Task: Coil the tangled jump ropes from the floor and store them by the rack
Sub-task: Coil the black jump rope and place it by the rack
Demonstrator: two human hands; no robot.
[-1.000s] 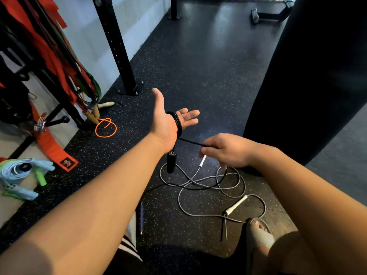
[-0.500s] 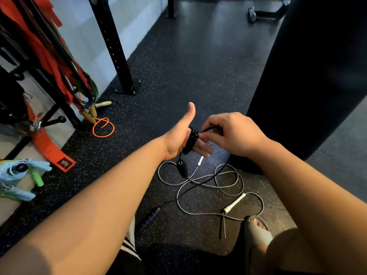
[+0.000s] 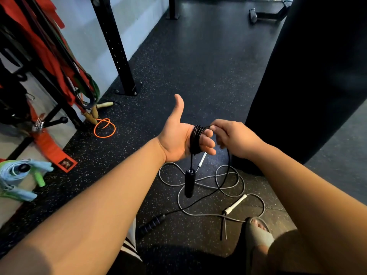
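Note:
A black jump rope (image 3: 195, 138) is wound in several turns around the straight fingers of my left hand (image 3: 179, 135), whose thumb points up. One black handle (image 3: 189, 182) dangles below that hand. My right hand (image 3: 232, 136) pinches the free black cord just beside the coil; the cord runs down to the other black handle (image 3: 152, 225) on the floor. A grey jump rope (image 3: 215, 182) with white handles (image 3: 235, 204) lies tangled on the floor beneath my hands.
An orange rope (image 3: 104, 128) with wooden handles lies by the rack (image 3: 65, 114) at left, which is hung with red and green bands. Light blue and green ropes (image 3: 18, 175) lie lower left. A black upright post (image 3: 116, 52) and a black punching bag (image 3: 309, 80) flank the floor. My sandalled foot (image 3: 258, 231) is near the grey rope.
My left hand has tilted thumb-up. My right hand has laid another turn of black cord over the left fingers, and the floor handle has slid closer.

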